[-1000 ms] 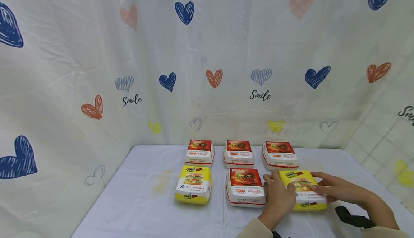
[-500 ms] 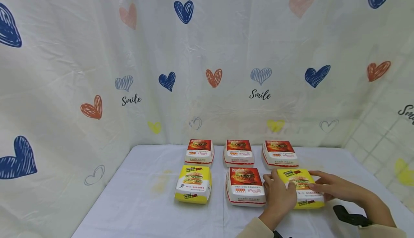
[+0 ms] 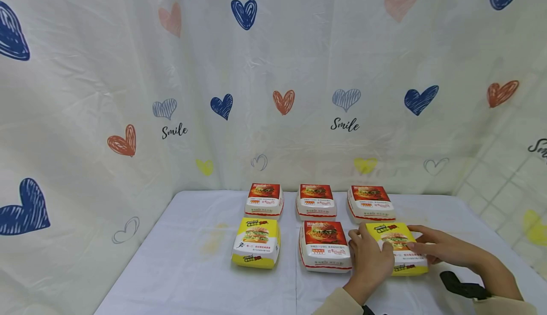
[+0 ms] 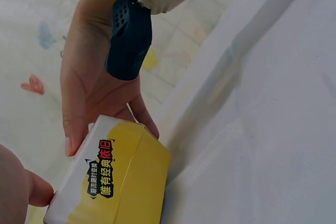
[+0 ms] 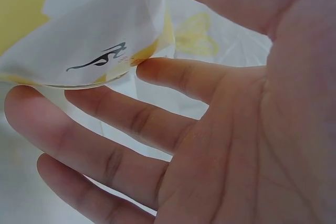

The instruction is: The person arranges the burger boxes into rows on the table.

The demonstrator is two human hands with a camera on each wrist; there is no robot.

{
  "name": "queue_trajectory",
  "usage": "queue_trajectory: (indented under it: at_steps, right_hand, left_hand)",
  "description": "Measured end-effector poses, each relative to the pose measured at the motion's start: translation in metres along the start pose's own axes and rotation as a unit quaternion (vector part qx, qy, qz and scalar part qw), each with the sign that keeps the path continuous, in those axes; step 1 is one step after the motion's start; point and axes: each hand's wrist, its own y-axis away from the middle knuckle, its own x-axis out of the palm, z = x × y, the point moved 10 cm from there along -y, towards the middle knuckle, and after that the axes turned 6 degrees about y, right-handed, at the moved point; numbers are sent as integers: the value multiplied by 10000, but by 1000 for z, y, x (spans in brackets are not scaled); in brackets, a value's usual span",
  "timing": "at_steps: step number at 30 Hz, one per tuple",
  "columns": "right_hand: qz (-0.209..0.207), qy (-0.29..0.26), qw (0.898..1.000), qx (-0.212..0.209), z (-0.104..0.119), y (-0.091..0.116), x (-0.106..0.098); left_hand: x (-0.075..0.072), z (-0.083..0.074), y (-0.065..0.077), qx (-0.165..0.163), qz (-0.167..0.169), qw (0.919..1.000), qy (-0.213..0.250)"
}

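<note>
A yellow-and-white burger box [image 3: 397, 246] sits at the front right of the white-covered table. My left hand [image 3: 368, 260] grips its left side, thumb on the lid's edge. At the opposite side my right hand [image 3: 448, 248] holds it, thumb over the top and fingers along the side. In the left wrist view, the box [image 4: 121, 174] lies between the left thumb [image 4: 39, 190] and the right hand [image 4: 97, 82]. The right wrist view has fingers [image 5: 94, 140] touching the lower edge of the box [image 5: 105, 40]. Directly left of my left hand stands a red-and-white burger box [image 3: 325, 247].
Three more red-and-white boxes, left [image 3: 264, 201], middle [image 3: 316, 202] and right [image 3: 371, 203], form a back row. Another yellow box [image 3: 256, 243] stands front left. Behind the table [image 3: 179, 267] hangs a heart-printed curtain [image 3: 307, 58].
The held yellow box has shifted slightly left and away from me, with both hands still on it. The other boxes have stayed in place.
</note>
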Motion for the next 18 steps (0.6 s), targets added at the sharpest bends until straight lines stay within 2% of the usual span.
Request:
queue_trajectory:
  at_steps: [4,9,15,18]
  right_hand:
    - [7,-31,10000,-72,0,1,-1]
    - [12,-88,9996,-272,1,4,-3]
    - [-142,20,9991,-391,3,8,-11]
    - [-350,124,9986,-386,5,11,-17]
  left_hand:
    - [0,-1,2,7,-12,10000,-25]
    - [-2,-9,5,211,-8,9998,-34]
    - [-10,-28,10,682,-89,9975,-182]
    - [-18,-41,12,1016,33,9948,-67]
